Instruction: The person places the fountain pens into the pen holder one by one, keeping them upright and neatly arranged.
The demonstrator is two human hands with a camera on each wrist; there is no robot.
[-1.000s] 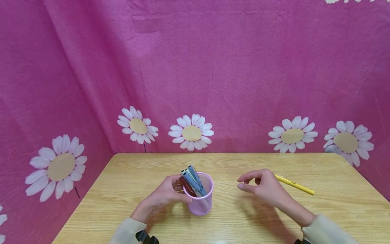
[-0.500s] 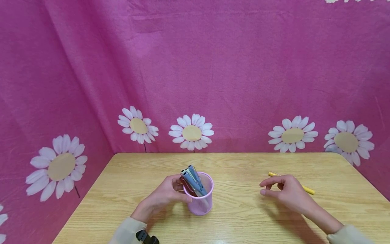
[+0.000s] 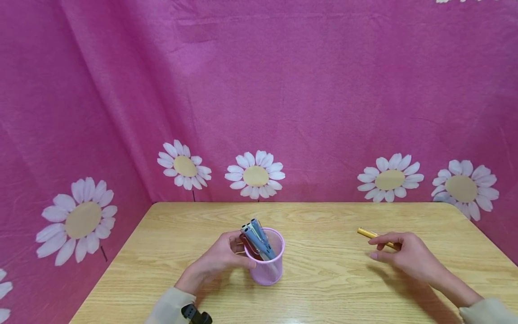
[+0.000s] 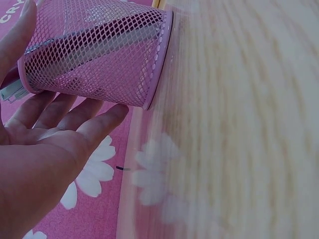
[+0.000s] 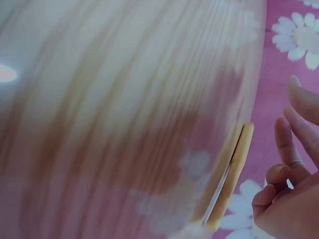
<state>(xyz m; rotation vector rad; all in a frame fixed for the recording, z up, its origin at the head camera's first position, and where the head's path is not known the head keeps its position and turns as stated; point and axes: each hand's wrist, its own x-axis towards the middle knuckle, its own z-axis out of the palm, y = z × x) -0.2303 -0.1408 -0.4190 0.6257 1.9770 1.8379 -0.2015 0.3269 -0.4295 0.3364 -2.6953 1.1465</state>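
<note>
My left hand (image 3: 220,256) holds a pink mesh pen cup (image 3: 269,273), with the thumb on its near side and the other fingers around the left. The left wrist view shows those fingers along the mesh wall of the upright cup. Several pens (image 3: 259,240) lean inside it, greyish-blue, dark red and pale ones. Over to the right, my right hand (image 3: 413,258) hovers above a yellow pen (image 3: 366,232) that lies on the table. Its fingers are loosely bent with nothing between them. In the right wrist view the yellow pen (image 5: 238,164) lies apart from the fingertips.
The wooden table (image 3: 323,288) reaches back to a pink curtain (image 3: 315,90) printed with white daisies, which also hangs along the left side. A black watch or wrist strap (image 3: 196,315) shows on the left wrist.
My right hand has moved to the right, from left of the yellow pen to over its right part. The left hand and the pen cup have stayed in place.
</note>
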